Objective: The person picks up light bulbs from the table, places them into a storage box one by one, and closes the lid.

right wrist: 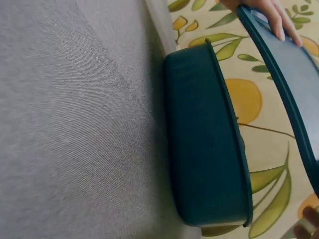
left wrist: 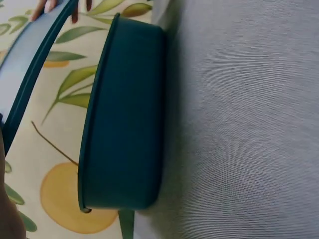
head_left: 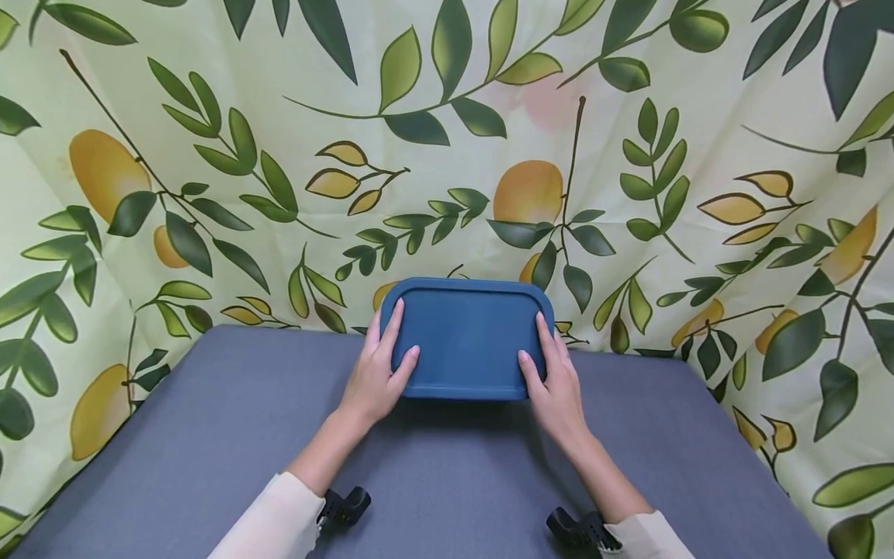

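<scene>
A blue rectangular lid [head_left: 468, 338] with rounded corners and a raised rim is held by both hands. My left hand [head_left: 377, 376] grips its left edge, thumb on the top face. On the opposite edge, my right hand [head_left: 557, 384] holds it the same way. Below the lid, with a visible gap between them, a deep teal-blue box [left wrist: 124, 114] rests on the table. The right wrist view also shows the box [right wrist: 207, 139] under the tilted lid [right wrist: 286, 84]. From the head view the lid hides the box, and its inside cannot be seen.
The table [head_left: 447, 481] has a grey-blue cloth surface. Behind it and at both sides hangs a curtain [head_left: 433, 178] printed with leaves and orange fruit, close to the table's back edge. Black straps with cameras [head_left: 345, 506] sit on both wrists.
</scene>
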The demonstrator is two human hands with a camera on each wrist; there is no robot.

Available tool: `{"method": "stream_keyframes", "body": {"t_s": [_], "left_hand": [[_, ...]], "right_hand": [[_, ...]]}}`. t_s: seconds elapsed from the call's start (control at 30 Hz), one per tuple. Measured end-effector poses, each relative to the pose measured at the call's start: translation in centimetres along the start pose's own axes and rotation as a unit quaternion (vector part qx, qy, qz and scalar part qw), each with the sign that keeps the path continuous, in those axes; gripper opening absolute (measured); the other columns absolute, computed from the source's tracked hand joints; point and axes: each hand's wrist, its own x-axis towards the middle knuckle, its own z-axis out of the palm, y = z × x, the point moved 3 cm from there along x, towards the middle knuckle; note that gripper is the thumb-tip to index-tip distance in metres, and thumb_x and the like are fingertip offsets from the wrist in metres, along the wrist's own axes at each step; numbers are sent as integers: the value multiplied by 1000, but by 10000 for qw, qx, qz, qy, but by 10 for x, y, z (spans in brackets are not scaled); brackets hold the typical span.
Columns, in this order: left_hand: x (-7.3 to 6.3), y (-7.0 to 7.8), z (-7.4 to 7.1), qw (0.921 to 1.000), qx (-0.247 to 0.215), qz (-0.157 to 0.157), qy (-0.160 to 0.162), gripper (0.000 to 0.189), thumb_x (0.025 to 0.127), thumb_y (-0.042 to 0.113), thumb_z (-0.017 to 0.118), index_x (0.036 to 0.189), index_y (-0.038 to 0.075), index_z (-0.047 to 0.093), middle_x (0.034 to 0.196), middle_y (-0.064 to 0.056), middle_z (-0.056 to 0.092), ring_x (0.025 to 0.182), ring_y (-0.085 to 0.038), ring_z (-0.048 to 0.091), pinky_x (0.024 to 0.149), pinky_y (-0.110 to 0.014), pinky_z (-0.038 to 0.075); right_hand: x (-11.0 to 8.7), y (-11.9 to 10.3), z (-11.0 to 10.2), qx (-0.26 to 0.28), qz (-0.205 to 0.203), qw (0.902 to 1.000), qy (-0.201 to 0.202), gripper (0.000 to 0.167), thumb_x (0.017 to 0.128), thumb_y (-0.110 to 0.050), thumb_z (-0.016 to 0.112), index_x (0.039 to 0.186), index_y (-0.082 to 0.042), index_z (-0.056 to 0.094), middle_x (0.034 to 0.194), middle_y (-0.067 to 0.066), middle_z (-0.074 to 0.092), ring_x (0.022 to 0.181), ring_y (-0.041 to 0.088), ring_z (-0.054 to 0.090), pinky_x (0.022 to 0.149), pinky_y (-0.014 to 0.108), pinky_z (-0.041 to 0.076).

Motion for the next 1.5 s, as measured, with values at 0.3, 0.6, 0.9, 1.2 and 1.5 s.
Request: {"method": "stream_keyframes", "body": {"t_s": [0.3, 0.6, 0.9, 1.2, 1.5], "left_hand": [[25, -22, 17, 9870, 233, -1333, -866, 66, 101, 37, 57, 160, 25, 32, 166, -25, 24, 152, -45, 29, 116, -65, 33], [29, -41, 27, 9745, 280, -1910, -1144, 63, 100, 35, 59, 157, 18, 39, 166, -21, 28, 154, -41, 26, 119, -63, 30], [27, -58, 31, 9587, 377, -2322, -1596, 63, 101, 37, 55, 157, 13, 38, 165, -23, 28, 151, -44, 31, 121, -60, 29], [33, -59, 34, 9560, 470, -2296, -1763, 63, 102, 38, 55, 157, 13, 38, 162, -19, 37, 149, -41, 36, 120, -58, 32], [37, -51, 38, 9554, 456, -2301, -1794, 64, 101, 38, 57, 156, 12, 39, 159, -17, 42, 146, -41, 41, 117, -58, 36]], "right_hand": [[15, 13, 26, -229, 1089, 9922, -555, 63, 104, -35, 53, 161, -22, 30, 163, 21, 32, 148, 44, 35, 119, 63, 29], [18, 24, 47, -511, 1411, 9836, -999, 63, 103, -33, 53, 159, -11, 33, 161, 27, 33, 149, 47, 31, 120, 62, 28], [26, 24, 54, -540, 1554, 9744, -1534, 63, 103, -34, 51, 158, -8, 35, 163, 25, 31, 152, 45, 26, 122, 62, 23], [31, 28, 56, -531, 1687, 9707, -1625, 63, 104, -34, 52, 158, -9, 34, 164, 24, 30, 153, 45, 24, 123, 60, 23], [37, 32, 47, -575, 1756, 9718, -1464, 59, 102, -32, 55, 154, -7, 41, 159, 23, 40, 149, 42, 36, 121, 57, 30]]}}
